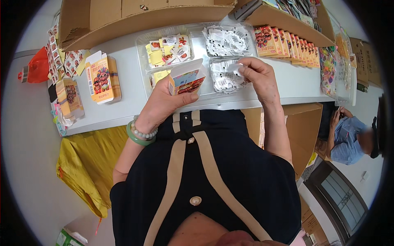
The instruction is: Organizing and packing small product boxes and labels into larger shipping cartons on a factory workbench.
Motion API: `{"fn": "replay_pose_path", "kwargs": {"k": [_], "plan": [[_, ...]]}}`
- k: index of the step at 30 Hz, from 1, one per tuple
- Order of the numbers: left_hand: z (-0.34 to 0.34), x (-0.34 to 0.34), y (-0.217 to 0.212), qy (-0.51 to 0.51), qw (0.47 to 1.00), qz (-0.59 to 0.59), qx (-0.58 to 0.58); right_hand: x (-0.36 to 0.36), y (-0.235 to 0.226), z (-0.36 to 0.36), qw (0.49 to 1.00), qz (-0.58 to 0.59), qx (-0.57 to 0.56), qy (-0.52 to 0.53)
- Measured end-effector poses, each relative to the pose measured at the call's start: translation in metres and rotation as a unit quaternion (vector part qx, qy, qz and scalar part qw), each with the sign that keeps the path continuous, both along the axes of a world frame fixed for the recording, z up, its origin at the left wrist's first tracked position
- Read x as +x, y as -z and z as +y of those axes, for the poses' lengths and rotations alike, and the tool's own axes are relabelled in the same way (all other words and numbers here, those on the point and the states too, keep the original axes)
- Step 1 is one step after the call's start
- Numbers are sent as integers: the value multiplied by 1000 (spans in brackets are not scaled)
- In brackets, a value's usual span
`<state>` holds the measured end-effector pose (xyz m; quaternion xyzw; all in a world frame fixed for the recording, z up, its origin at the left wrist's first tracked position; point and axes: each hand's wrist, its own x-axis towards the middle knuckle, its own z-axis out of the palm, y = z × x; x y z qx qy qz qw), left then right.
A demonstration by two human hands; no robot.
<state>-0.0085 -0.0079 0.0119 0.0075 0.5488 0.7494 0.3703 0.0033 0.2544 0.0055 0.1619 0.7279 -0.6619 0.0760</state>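
Observation:
My left hand (162,102) is closed around a small orange cardboard box (188,87) with cartoon figures, its top flaps standing open. Over the clear plastic tray (204,84), my right hand (262,78) pinches a small white packet (235,69) between thumb and fingertips. Below that hand lies a pile of white printed packets (223,80), and a second white pile (229,40) fills the compartment behind it. The tray's left side holds yellow and white picture cards (174,49), partly hidden by the box and my left hand.
Flattened box blanks (102,80) stack at the left, near a sticker sheet (75,61) and red bag (37,67). A row of filled-out orange boxes (287,43) stands right, beside a bin of colourful small items (328,69). Large cartons (147,18) line the back. Another person (349,137) is at far right.

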Motion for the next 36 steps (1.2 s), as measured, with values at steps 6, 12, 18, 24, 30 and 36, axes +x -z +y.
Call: {"fn": "replay_pose_path", "kwargs": {"k": [6,12,18,24,30,36], "plan": [[1,0,2,6,1000,-8,-3,1,2,1,999,-51,13,-9],[3,0,1,8,1000,-20,-7,1,-4,13,999,-41,-15,-5],[2,1,1,13,1000,-22,-4,4,-6,14,1000,28,6,9],[3,-1,-7,32,999,-13,-3,7,-43,-9,999,46,-29,1],[4,2,-9,40,998,25,36,-5,-66,-68,860,343,286,-245],[-30,6,-11,-3,998,48,38,-24,-65,-78,934,253,186,-170]]}}
